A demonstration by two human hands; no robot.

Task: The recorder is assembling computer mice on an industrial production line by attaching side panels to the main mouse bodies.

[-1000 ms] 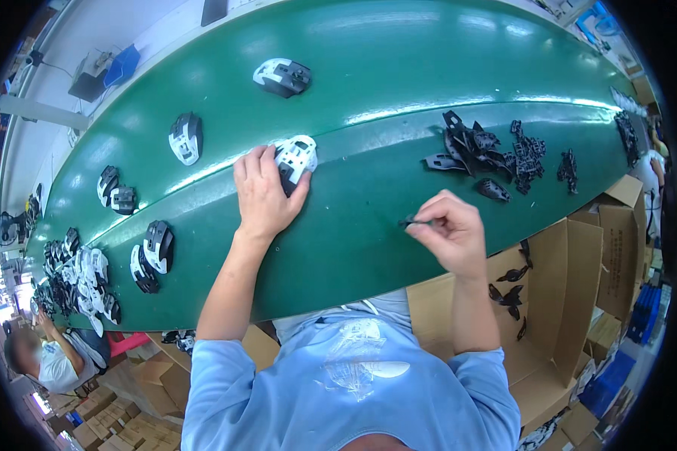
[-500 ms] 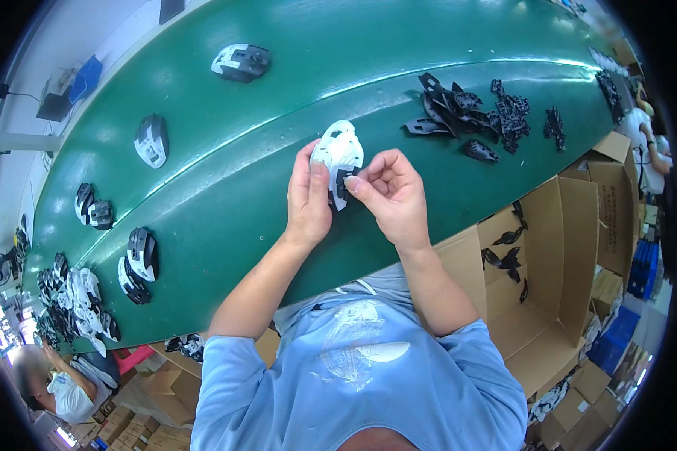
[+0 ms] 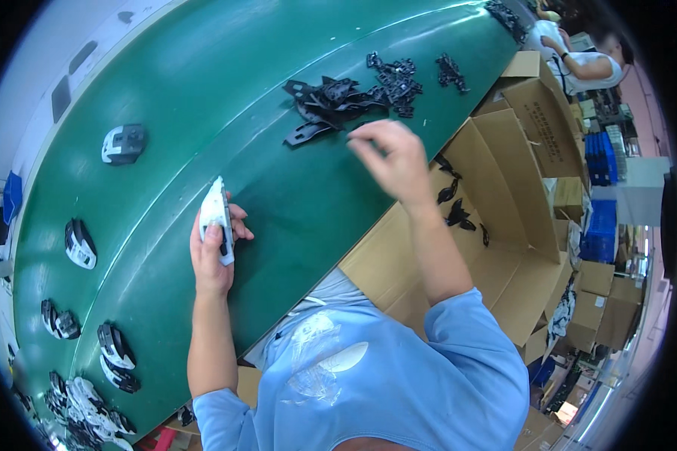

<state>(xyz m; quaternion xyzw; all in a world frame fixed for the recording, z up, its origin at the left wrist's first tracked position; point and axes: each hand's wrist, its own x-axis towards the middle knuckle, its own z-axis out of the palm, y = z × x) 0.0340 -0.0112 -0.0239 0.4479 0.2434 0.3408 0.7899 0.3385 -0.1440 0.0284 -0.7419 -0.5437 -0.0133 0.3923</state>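
My left hand holds a white plastic mouse shell on edge over the green table. The thumb presses one face, and the other fingers sit behind it. My right hand is over the table by a pile of black curved shell pieces. Its thumb and index finger are bent with a small gap between them, and nothing shows in them. A black piece lies at its fingertips, partly hidden by the hand. Just beyond are black lattice-like plastic parts.
On the left of the green table lie several black-and-white mouse shells and a heap of them. An open cardboard box with a few black pieces stands against the table's right edge. A co-worker is at the far right.
My right hand has left the white shell and moved right to the black pile. My left hand has moved left with the shell and turned it on edge. The view has swung right.
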